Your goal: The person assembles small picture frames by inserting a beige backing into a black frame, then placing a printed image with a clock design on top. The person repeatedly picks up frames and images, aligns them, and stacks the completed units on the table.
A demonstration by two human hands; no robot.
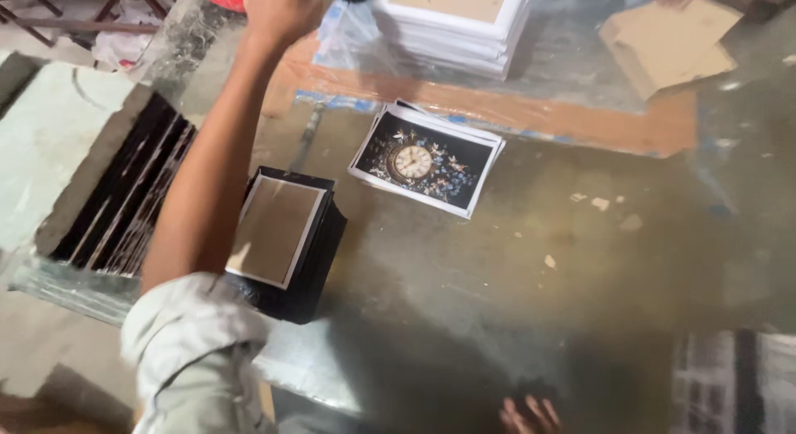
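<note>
black frames (290,243), dark floral clock print (425,162), white stack (452,28).

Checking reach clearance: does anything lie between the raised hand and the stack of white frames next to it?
Nothing visible does. The left hand hangs just left of the stack of white frames; only crumpled clear plastic sheet on the table lies under the gap between them.

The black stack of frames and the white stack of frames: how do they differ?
The black stack of frames sits near the person, beside the outstretched left arm; the white stack of frames lies farther off, at the table's far side. The black stack rests on the bare table; the white stack rests on clear plastic sheeting. Both show brownish backing boards on top.
</note>
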